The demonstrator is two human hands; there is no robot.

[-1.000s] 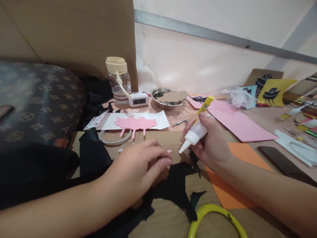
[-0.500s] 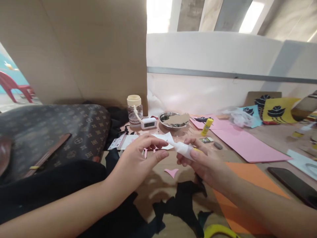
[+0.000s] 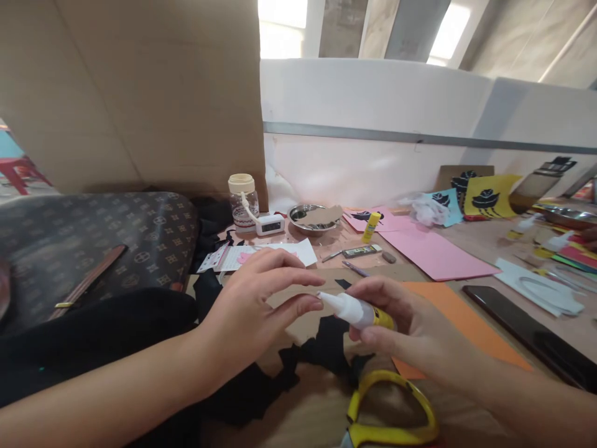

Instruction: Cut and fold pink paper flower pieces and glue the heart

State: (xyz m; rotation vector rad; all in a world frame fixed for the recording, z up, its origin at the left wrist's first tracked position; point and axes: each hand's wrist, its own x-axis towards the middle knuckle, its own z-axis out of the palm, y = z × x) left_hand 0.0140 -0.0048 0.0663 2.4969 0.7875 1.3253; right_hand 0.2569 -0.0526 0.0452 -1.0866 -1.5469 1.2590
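Note:
My right hand is wrapped round a small white glue bottle with a yellow label, its narrow nozzle pointing left. The nozzle tip is at the thumb of my left hand; whether they touch I cannot tell. That hand's thumb and forefinger are apart, and nothing shows between them. Below both hands, black paper scraps lie on a cardboard sheet. Yellow-handled scissors are at the bottom edge, their blades out of view. Behind my left hand, white paper with pink cut pieces is partly covered.
A jar, a white digital clock, a metal bowl and a glue stick stand at the back. Pink paper, orange paper and a phone lie right. A brown patterned bag is left.
The view has shifted right. My right hand has lowered the glue bottle, and its label now shows. The pink scrap under my hands is no longer seen; more of the scissors shows.

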